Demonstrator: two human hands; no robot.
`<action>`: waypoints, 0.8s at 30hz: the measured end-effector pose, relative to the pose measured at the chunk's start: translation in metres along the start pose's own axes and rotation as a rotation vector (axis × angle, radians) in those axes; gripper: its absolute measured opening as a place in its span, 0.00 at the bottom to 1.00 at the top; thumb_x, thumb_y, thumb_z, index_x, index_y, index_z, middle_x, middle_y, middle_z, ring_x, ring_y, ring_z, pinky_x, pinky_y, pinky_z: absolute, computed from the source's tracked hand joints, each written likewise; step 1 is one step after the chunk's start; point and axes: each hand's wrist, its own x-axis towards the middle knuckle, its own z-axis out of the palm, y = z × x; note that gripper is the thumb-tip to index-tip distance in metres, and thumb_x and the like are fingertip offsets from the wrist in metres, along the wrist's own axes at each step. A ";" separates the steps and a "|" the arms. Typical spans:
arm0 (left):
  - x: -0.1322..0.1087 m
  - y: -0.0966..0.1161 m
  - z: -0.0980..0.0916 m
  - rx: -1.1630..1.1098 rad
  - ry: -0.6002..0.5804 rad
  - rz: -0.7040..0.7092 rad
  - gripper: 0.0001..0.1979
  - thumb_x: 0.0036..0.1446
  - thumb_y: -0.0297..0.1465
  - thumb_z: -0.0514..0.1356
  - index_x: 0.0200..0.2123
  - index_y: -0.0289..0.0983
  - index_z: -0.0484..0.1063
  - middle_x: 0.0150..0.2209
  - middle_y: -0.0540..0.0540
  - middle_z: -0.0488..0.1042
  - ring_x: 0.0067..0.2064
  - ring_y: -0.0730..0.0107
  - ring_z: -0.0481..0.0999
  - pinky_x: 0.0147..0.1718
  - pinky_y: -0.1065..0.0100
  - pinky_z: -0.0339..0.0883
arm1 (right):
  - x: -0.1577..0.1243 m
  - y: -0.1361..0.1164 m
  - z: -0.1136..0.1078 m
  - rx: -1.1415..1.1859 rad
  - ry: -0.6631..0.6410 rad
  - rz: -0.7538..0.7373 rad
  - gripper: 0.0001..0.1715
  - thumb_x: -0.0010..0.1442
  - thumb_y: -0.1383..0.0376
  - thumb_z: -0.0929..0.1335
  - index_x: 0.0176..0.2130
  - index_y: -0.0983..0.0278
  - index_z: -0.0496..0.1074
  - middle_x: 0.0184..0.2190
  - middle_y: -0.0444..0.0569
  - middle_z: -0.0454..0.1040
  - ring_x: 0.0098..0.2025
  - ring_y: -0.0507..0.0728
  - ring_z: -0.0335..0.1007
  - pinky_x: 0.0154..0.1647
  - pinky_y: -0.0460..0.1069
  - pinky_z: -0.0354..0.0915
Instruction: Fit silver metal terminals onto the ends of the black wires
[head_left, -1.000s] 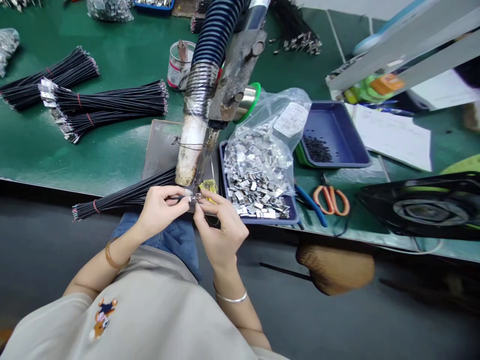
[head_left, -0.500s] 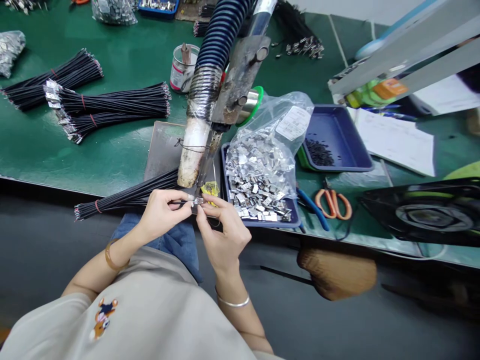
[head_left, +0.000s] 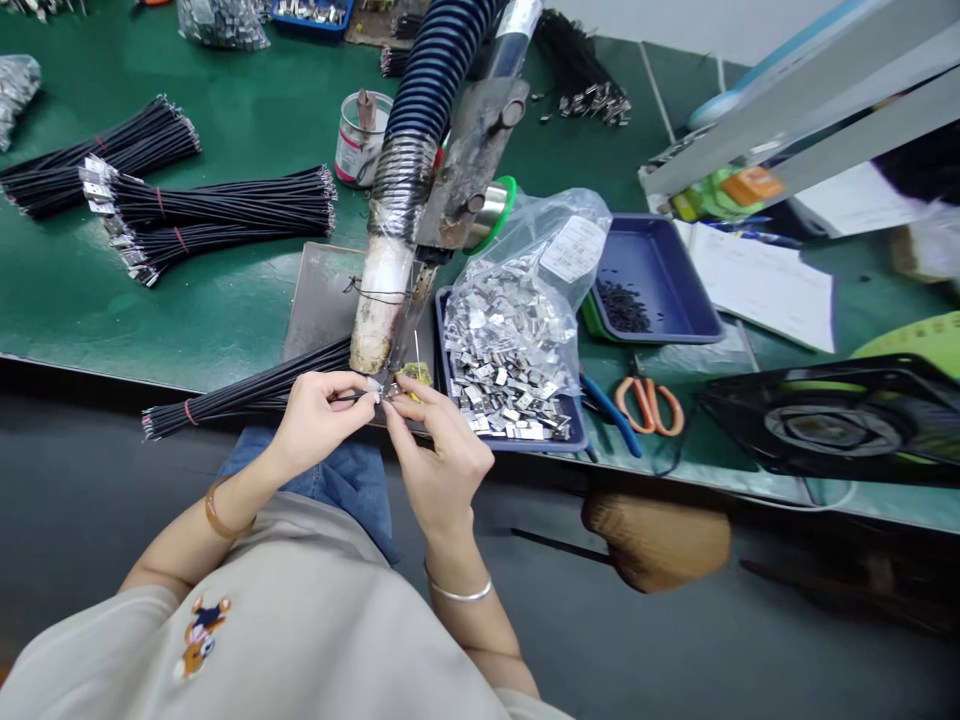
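Note:
My left hand (head_left: 319, 420) pinches the end of a thin black wire (head_left: 349, 398) at the table's near edge. My right hand (head_left: 439, 455) meets it fingertip to fingertip, pinching a small silver metal clip (head_left: 388, 393) against the wire's tip. Both hands sit just below the white nozzle (head_left: 379, 305) of a ribbed blue hose (head_left: 431, 70) with a metal bracket. A bundle of black wires (head_left: 240, 395) lies left of my left hand. A blue tray (head_left: 574, 428) heaped with silver clips (head_left: 510, 365) stands right of my right hand.
More black wire bundles (head_left: 217, 205) lie at the far left on the green table (head_left: 225, 310). A small tin can (head_left: 358, 135), a second blue tray (head_left: 660, 280) with black bits, orange-handled scissors (head_left: 649, 405), papers (head_left: 761, 285) and a black fan (head_left: 832, 420) stand further right.
The hands stay pinched together at the wire tip under the nozzle; only my view has shifted slightly.

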 end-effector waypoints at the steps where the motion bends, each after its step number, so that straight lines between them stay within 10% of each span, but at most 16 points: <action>1: 0.000 0.000 0.000 0.003 -0.008 0.001 0.12 0.46 0.33 0.63 0.30 0.30 0.82 0.23 0.50 0.75 0.23 0.79 0.65 0.24 0.77 0.65 | -0.001 0.000 0.000 -0.001 0.000 -0.001 0.07 0.63 0.72 0.71 0.36 0.60 0.73 0.41 0.51 0.84 0.44 0.57 0.84 0.44 0.49 0.79; 17: -0.003 0.003 -0.019 0.294 -0.302 0.112 0.10 0.57 0.33 0.61 0.32 0.32 0.80 0.24 0.50 0.74 0.25 0.75 0.65 0.26 0.73 0.60 | -0.009 0.014 -0.007 -0.050 -0.088 -0.206 0.07 0.66 0.73 0.68 0.40 0.61 0.71 0.37 0.51 0.83 0.37 0.54 0.83 0.37 0.46 0.75; 24: -0.013 -0.005 -0.026 0.382 -0.214 0.370 0.08 0.61 0.31 0.62 0.32 0.36 0.80 0.32 0.42 0.81 0.35 0.65 0.76 0.39 0.67 0.69 | -0.008 0.010 -0.008 0.045 -0.038 0.033 0.06 0.66 0.67 0.68 0.35 0.60 0.69 0.26 0.41 0.76 0.25 0.50 0.76 0.29 0.44 0.72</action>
